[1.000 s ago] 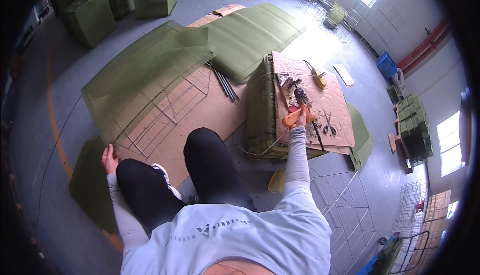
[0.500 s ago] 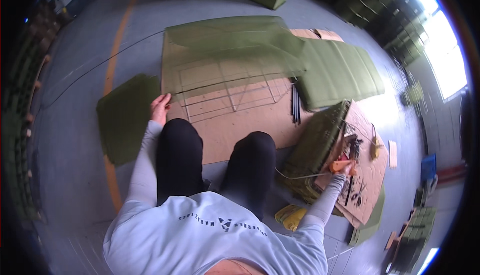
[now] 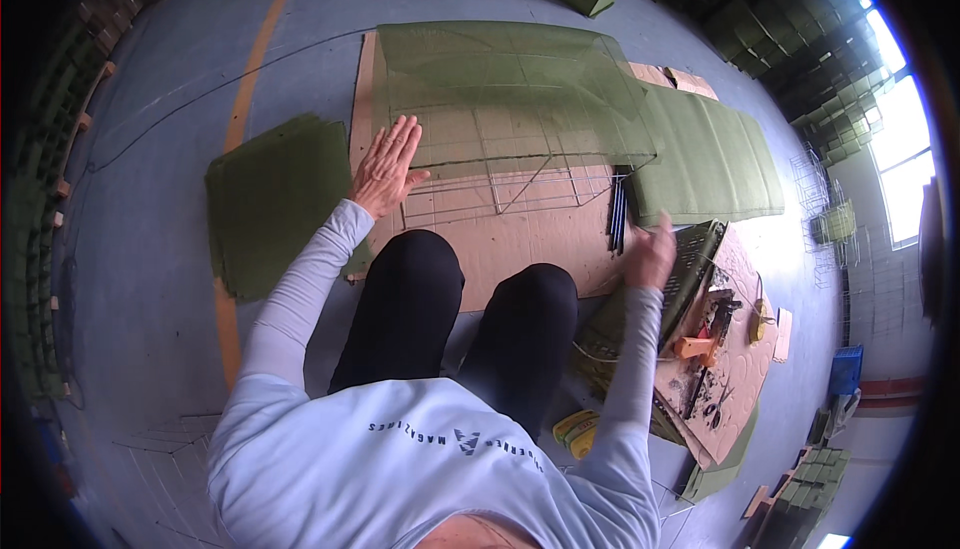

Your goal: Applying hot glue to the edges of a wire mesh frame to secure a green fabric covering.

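Note:
My left hand (image 3: 388,171) lies flat with fingers stretched, palm down, at the near left corner of a sheer green mesh sheet (image 3: 500,54). The sheet drapes over a thin wire frame (image 3: 520,189) on brown cardboard (image 3: 480,259). My right hand (image 3: 652,252) is raised at the near end of several black strips (image 3: 617,214); one finger points up and nothing shows in its grasp. An orange gun-shaped tool (image 3: 697,347) rests on a cardboard-topped green stack to the right, apart from my right hand.
Scissors (image 3: 716,409) and a yellow-handled tool (image 3: 758,321) lie on that cardboard top. Green sheets (image 3: 275,204) are piled at left, and a green padded panel (image 3: 710,164) lies at right. A yellow object (image 3: 575,433) sits by my right side. A dark cable (image 3: 200,114) crosses the floor.
My right hand has let go of the orange tool and moved forward and left. My left hand has shifted right and forward, its fingers going from gripping the mesh's edge to stretched flat.

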{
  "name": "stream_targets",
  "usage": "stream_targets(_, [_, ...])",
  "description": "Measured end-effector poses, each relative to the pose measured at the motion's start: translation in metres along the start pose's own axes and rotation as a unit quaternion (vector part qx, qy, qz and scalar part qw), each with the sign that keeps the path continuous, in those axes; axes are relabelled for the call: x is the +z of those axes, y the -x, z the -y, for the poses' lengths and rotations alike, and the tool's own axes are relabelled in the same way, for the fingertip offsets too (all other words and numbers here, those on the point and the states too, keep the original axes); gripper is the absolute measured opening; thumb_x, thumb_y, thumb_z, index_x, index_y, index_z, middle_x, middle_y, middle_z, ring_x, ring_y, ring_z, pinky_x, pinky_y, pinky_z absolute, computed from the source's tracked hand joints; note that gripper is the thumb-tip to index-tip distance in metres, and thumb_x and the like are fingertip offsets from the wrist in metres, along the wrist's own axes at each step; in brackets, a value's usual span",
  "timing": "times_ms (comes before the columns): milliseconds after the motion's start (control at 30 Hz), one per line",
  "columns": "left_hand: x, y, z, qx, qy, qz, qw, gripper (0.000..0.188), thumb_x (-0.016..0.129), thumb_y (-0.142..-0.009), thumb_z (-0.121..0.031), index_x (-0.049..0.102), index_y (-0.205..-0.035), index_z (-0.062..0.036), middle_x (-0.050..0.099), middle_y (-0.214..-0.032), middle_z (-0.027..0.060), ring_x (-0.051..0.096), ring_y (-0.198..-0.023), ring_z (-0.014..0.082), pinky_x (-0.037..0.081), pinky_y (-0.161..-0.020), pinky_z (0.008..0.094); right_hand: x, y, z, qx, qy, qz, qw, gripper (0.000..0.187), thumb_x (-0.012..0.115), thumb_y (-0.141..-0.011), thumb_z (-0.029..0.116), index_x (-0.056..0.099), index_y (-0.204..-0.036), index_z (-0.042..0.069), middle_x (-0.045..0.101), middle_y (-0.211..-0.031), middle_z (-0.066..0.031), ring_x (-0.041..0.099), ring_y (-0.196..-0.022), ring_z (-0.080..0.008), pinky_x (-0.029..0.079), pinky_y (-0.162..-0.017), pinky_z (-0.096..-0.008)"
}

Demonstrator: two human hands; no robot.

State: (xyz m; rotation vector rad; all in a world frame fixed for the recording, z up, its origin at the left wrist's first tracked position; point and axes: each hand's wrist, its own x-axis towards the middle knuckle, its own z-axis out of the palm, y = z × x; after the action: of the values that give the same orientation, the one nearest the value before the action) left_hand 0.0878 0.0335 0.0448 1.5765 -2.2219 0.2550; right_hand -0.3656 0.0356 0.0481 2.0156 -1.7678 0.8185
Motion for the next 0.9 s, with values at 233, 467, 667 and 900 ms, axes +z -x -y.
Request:
stream_targets(233, [0.025, 0.008, 0.014, -0.004, -0.03, 0.038, 0.999, 0.081, 0.033, -0.08, -0.058, 0.018, -0.133, 0.0, 0.017, -0.14, 0.0125, 0.015, -0.13, 0.0253, 0.016, -0.105, 0.0399, 0.095, -0.056, 0.132, -0.186, -0.089, 0.166, 0.964, 0.086, 0.059, -0.073, 0.041, 0.015, -0.132, -0.002, 0.017, -0.138, -0.018, 0.015, -0.129, -0.0286, 0.013, -0.105, -0.0397])
stream_targets(467, [0.025, 0.006, 0.018, -0.025, -0.032, 0.058, 0.998, 0.089, 0.028, -0.076, -0.066, 0.013, -0.134, -0.0005, 0.015, -0.14, 0.0133, 0.013, -0.13, 0.0258, 0.014, -0.105, 0.041, 0.127, -0.059, 0.147, -0.181, -0.08, 0.164, 0.966, 0.094, 0.057, -0.069, 0.052, 0.013, -0.133, -0.002, 0.014, -0.138, -0.0202, 0.013, -0.129, -0.0307, 0.011, -0.105, -0.0419])
stream_targets(667, [0.02, -0.025, -0.012, -0.009, -0.005, -0.011, 1.0, 0.087, 0.029, -0.076, -0.066, 0.013, -0.135, -0.0037, 0.015, -0.14, 0.0109, 0.013, -0.13, 0.0246, 0.013, -0.105, 0.0416, 0.125, -0.074, 0.147, -0.161, -0.112, 0.125, 0.973, 0.092, 0.052, -0.072, 0.053, 0.01, -0.134, -0.001, 0.015, -0.139, -0.018, 0.013, -0.13, -0.0291, 0.01, -0.105, -0.0418])
stream_targets(900, [0.051, -0.031, -0.008, -0.024, -0.03, 0.04, 0.998, 0.086, 0.03, -0.076, -0.064, 0.013, -0.135, -0.0041, 0.014, -0.141, 0.0097, 0.012, -0.13, 0.0245, 0.009, -0.105, 0.0441, 0.139, -0.072, 0.153, -0.159, -0.093, 0.143, 0.972, 0.087, 0.053, -0.072, 0.051, 0.015, -0.133, 0.0, 0.02, -0.138, -0.0163, 0.016, -0.129, -0.0284, 0.013, -0.104, -0.0428])
